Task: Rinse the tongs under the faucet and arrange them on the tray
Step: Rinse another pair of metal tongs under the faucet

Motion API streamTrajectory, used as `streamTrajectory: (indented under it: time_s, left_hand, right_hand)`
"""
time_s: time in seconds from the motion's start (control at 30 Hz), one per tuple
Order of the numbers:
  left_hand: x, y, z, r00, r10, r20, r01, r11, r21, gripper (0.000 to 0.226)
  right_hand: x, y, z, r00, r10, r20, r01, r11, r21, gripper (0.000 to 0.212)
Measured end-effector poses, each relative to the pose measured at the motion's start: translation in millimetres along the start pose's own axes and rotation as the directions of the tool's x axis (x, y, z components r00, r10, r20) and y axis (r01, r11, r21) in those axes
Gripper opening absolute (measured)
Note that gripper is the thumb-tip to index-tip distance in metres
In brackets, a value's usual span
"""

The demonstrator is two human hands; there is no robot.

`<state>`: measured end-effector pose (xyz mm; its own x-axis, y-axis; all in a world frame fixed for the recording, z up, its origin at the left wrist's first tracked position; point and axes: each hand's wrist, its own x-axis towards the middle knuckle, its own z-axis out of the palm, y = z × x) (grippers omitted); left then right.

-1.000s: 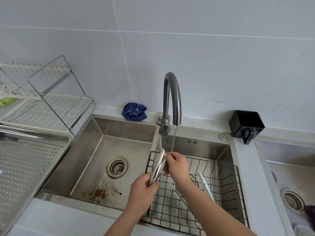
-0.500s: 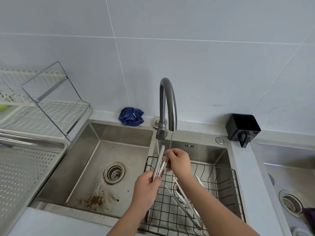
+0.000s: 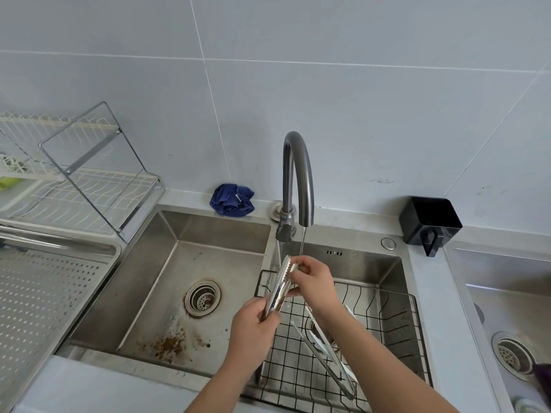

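The left hand [image 3: 253, 326] grips the metal tongs [image 3: 278, 289] by the handle end. The right hand [image 3: 313, 281] pinches their toothed tips. Wet steel is probably stiff, light and slippery.

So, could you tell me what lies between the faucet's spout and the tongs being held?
A thin stream of water runs from the faucet down to the tip of the tongs, as the head view shows.

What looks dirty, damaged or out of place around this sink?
Brown, rust-like stains mark the floor of the left sink basin, on the near side of its drain strainer. A blue cloth lies crumpled on the ledge behind. Nothing else stands out.
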<state>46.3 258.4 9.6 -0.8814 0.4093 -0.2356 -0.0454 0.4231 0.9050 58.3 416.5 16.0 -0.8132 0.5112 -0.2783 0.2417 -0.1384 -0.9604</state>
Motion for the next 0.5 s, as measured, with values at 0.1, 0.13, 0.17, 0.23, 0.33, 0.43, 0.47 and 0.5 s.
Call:
streamTrajectory:
  time_s: [0.1,0.13,0.17,0.23,0.33,0.43,0.47,0.5]
  left_hand:
    - [0.4,-0.5,0.0,1.0,-0.018,-0.002,0.018,0.999,-0.03,0.014]
    - [1.0,-0.6,0.5,1.0,-0.02,-0.005,0.02,0.999,-0.036,0.014]
    - [2.2,-0.8,0.8,1.0,-0.018,-0.007,0.017,0.999,-0.036,0.014]
    - [4.1,-2.2,0.6,1.0,-0.011,-0.005,0.011,0.999,-0.03,0.014]
    - [6.5,-4.6,-0.1,0.998,-0.07,0.002,0.07,0.989,-0.134,0.012]
    - [4.4,-2.0,-0.4,0.989,-0.141,0.037,0.145,0.943,-0.299,0.029]
    - [4.0,-0.9,-0.2,0.986,-0.155,0.054,0.165,0.924,-0.345,0.03]
    - [4.1,0.1,0.6,0.984,-0.167,0.067,0.18,0.905,-0.387,0.027]
  right_hand:
    - [3.0,-4.7,-1.3,0.999,0.021,-0.042,-0.021,1.0,0.01,0.018]
    - [3.8,-5.5,-0.9,0.998,0.03,-0.052,-0.029,0.999,0.016,0.021]
    - [4.6,-5.2,-1.2,0.998,0.037,-0.052,-0.035,0.999,0.021,0.022]
    - [4.4,-3.0,-1.7,0.999,0.047,-0.013,-0.046,0.997,0.053,0.018]
    - [2.0,-0.5,-3.9,0.994,0.049,0.097,-0.064,0.985,0.161,0.021]
    - [1.7,-3.0,-5.3,0.996,0.05,0.068,-0.061,0.982,0.178,0.017]
    - [3.4,-3.3,-5.3,0.997,0.071,0.033,-0.076,0.98,0.185,0.028]
    - [4.2,-4.8,-5.8,0.995,0.1,0.018,-0.101,0.97,0.22,0.034]
